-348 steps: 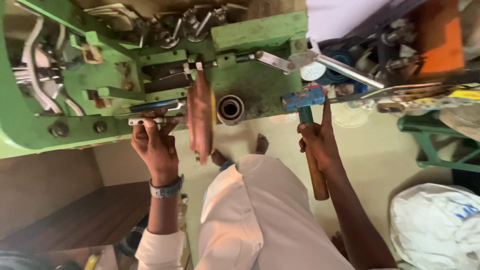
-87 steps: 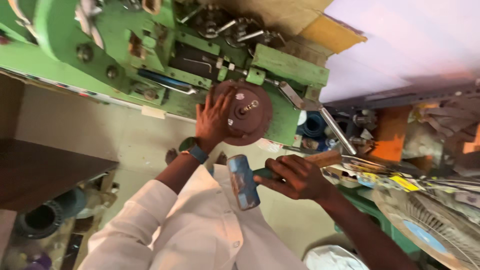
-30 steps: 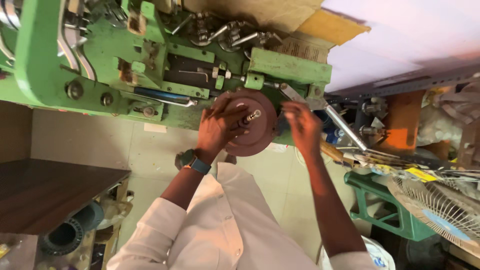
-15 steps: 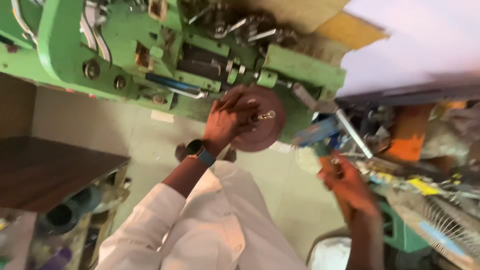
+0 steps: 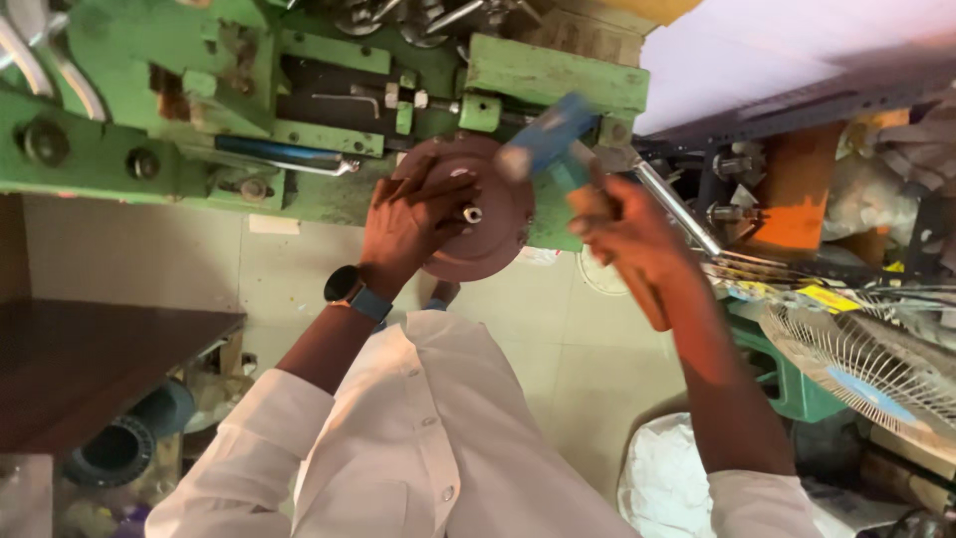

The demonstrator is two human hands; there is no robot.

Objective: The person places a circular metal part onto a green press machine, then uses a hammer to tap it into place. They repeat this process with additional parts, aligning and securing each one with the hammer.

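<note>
My left hand [image 5: 410,221] rests flat on a brown round disc [image 5: 493,239] mounted on the side of a green machine [image 5: 329,110]; a small metal shaft end [image 5: 472,213] pokes out at the disc's centre. My right hand [image 5: 622,234] is shut on a hammer with a blue head [image 5: 543,144], blurred with motion, raised just right of and above the disc. A dark watch with a blue strap [image 5: 351,289] sits on my left wrist.
A wire fan guard [image 5: 856,364] and cluttered metal parts lie at the right, with an orange block [image 5: 797,194] behind. A white sack [image 5: 662,483] sits on the tiled floor. A dark wooden surface [image 5: 90,369] and pipe pieces [image 5: 124,448] are at the left.
My right hand went down to the right, took up the blue-headed hammer and has swung it up beside the disc. My left hand has stayed on the disc.
</note>
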